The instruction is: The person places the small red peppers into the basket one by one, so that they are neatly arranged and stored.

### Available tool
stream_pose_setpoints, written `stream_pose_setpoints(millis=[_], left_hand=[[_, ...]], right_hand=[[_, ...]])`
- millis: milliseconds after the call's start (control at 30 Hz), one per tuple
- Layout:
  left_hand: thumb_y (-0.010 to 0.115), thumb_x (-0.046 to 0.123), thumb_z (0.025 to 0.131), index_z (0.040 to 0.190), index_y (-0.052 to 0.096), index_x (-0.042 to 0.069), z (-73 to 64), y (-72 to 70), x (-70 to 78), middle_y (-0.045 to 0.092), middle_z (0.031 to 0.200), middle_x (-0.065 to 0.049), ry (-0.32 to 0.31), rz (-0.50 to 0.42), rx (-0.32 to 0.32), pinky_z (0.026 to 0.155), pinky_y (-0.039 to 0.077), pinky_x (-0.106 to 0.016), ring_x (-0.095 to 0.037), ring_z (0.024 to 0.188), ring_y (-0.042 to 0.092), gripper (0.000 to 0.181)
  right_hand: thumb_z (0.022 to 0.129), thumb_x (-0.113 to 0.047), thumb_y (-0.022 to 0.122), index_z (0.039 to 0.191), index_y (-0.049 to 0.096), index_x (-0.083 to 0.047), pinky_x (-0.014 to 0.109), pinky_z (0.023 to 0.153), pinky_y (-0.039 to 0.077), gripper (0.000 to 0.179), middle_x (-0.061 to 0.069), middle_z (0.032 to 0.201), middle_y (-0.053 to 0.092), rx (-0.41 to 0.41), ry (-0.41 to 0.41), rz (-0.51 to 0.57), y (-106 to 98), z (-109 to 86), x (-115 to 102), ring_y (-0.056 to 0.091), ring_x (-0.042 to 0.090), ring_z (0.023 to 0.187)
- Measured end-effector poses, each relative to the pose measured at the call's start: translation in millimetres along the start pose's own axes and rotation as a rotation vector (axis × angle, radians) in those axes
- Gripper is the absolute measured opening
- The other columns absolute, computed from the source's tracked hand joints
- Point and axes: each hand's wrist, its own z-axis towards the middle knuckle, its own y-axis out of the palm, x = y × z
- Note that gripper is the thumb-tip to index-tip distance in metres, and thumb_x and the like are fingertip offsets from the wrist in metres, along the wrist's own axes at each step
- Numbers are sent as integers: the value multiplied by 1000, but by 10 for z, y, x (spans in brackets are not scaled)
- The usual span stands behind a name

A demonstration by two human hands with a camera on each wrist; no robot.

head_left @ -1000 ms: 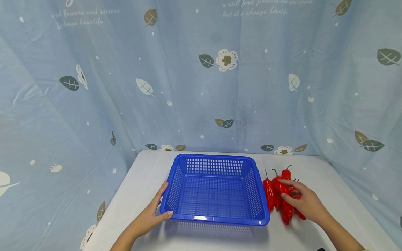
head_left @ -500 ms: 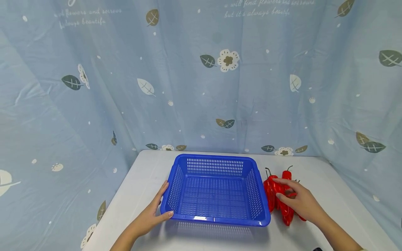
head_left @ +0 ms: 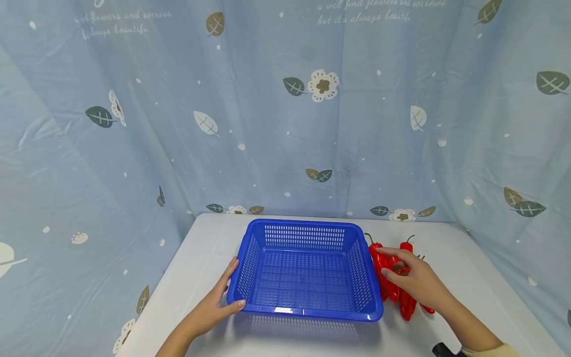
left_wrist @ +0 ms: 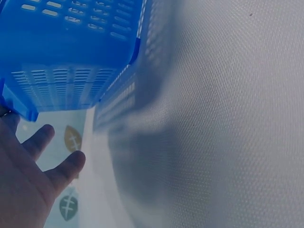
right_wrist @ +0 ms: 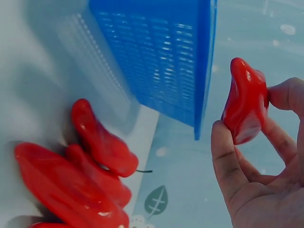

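Observation:
In the head view my right hand (head_left: 417,275) pinches a red chili pepper (head_left: 376,255) between thumb and fingers, close beside the basket's right rim. The right wrist view shows this glossy pepper (right_wrist: 245,102) raised above the others. Several more red peppers (right_wrist: 66,185) lie on the table below. A blue plastic basket (head_left: 303,313) with slotted walls stands in the middle, its inside bare. My left hand (head_left: 214,305) rests at its front left corner, thumb on the rim. From the left wrist, two outstretched fingers (left_wrist: 66,171) show spread apart below the basket's rim.
The white table (head_left: 209,238) reaches back to a blue curtain (head_left: 267,124) printed with leaves and flowers, which also hangs along both sides. A small black object (head_left: 441,350) shows by the right sleeve at the bottom edge.
My right hand has moved left with a pepper from the pile toward the basket's right rim, and the pepper's stem now shows beside that rim. The left hand and basket stay put.

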Motion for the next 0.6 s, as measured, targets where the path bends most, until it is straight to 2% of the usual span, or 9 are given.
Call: stream_pose_setpoints(millis=[133,367,600], left_hand=[[69,28,94,165,7,26,-4,1,-11,2,172,-8,6,2,0,113,27,-71,-47,153,11,94],[69,27,94,165,7,26,-2,0,-25,3,172,-9,16,5,3,112,27,-71,-47,152,13,95],[69,26,94,165,7,27,-2,7,-32,2,172,-8,15,-3,0,113,27,-71,-47,152,12,95]], right_hand=[[91,-22,77,141,60,-16,31,67,61,53,14,116,65,-1,-20,25,9,50,-61,63,24,96],[91,-27,77,141,61,-18,35,70,60,52,17,129,61,-23,-33,33,65,102,-127,62,28,104],[91,-29,76,142,60,-20,34,69,62,54,18,128,63,-49,-11,71,161,174,-214,64,29,105]])
